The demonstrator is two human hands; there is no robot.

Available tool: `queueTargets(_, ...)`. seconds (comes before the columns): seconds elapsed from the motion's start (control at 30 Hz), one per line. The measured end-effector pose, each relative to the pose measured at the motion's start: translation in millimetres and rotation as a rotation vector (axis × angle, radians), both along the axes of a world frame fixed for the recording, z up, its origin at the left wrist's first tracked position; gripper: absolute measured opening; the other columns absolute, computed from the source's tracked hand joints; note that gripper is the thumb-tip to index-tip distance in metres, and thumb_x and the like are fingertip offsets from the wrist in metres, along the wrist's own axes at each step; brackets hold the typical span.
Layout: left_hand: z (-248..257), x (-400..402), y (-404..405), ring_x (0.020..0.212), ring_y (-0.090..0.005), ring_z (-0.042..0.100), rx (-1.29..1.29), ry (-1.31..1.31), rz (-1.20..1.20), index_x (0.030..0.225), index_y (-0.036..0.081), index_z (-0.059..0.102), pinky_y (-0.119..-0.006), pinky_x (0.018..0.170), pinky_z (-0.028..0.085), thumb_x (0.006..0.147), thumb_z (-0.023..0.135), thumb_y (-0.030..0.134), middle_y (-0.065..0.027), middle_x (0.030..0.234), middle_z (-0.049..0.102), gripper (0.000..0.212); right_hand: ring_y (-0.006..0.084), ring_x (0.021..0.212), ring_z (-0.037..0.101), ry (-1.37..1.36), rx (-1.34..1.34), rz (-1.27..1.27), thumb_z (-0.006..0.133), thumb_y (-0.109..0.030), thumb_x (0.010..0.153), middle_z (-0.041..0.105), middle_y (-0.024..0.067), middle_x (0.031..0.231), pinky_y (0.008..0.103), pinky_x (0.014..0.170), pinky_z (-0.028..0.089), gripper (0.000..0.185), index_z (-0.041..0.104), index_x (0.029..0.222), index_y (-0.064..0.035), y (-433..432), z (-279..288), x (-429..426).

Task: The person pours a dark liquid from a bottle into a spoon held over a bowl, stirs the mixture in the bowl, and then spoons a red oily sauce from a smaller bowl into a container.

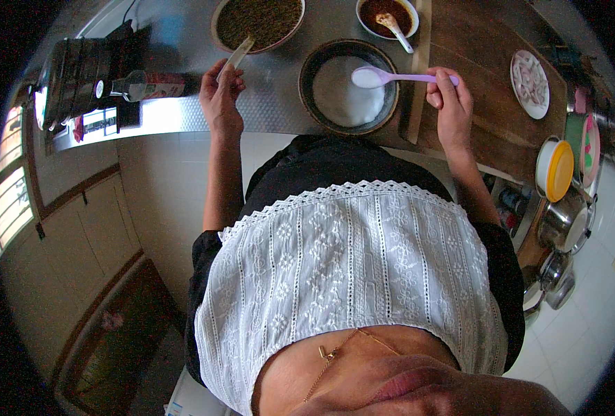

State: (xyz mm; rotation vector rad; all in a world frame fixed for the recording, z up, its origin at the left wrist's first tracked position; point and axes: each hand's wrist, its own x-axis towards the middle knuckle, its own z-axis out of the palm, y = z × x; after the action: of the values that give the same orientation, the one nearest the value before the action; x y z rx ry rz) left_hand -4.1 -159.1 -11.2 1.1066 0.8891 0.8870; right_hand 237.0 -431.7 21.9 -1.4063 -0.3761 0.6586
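My right hand (452,106) grips the end of a light purple plastic spoon (416,78), whose bowl carries white granules. That spoon is above a dark round bowl (307,99), which holds fine white granules like salt or sugar (343,99). My left hand (222,96) has its fingers around a pale flat-handled utensil (237,54). The far end of this utensil reaches the rim of a wide bowl (299,21) full of a dark greenish-brown, coarse mass (258,21). Whether its tip is sunk in the mass cannot be told.
Beyond the dark bowl, a white bowl (415,20) of dark red sauce has a spoon (395,32) in it. At right, a white plate (531,112) of pale sliced pieces lies on a wooden board (486,78). A glass bottle (146,86) lies left on the metal counter (271,104).
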Motion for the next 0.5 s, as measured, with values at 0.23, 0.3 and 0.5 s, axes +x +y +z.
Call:
queueTargets(0.23,0.9,-2.7,0.5,0.069,-0.0112,0.056,-0.007,-0.006,-0.003,0.112,-0.001,0.052,-0.023,0.064,0.046,0.089,0.061,0.017,-0.0095,0.085,0.061,0.031,0.0047,0.059,0.036,0.113,0.055,-0.002,0.048,-0.02,0.096,0.049,-0.0004,0.074,0.0206,0.054,0.031,0.025,0.056,0.104,0.0022,5.5,-1.5,6.7)
queueTargets(0.3,0.8,-1.9,1.3,0.069,-0.0113,0.056,-0.001,0.005,-0.009,0.112,-0.001,0.052,-0.024,0.064,0.046,0.089,0.061,0.017,-0.0093,0.085,0.061,0.031,0.0044,0.057,0.037,0.152,0.114,-0.029,0.052,-0.022,0.093,0.05,-0.0013,0.071,0.0195,0.051,0.029,0.024,0.058,0.101,0.0002,12.3,-0.8,10.1)
queueTargets(0.5,-2.6,-7.7,7.0,0.07,-0.0111,0.056,-0.033,0.005,0.037,0.107,-0.002,0.055,-0.025,0.065,0.047,0.089,0.06,0.018,-0.008,0.084,0.062,0.027,0.0043,0.057,0.038,0.134,0.221,0.005,0.053,-0.022,0.093,0.051,-0.0012,0.071,0.0185,0.051,0.03,0.025,0.058,0.101,0.0005,68.9,28.9,15.5)
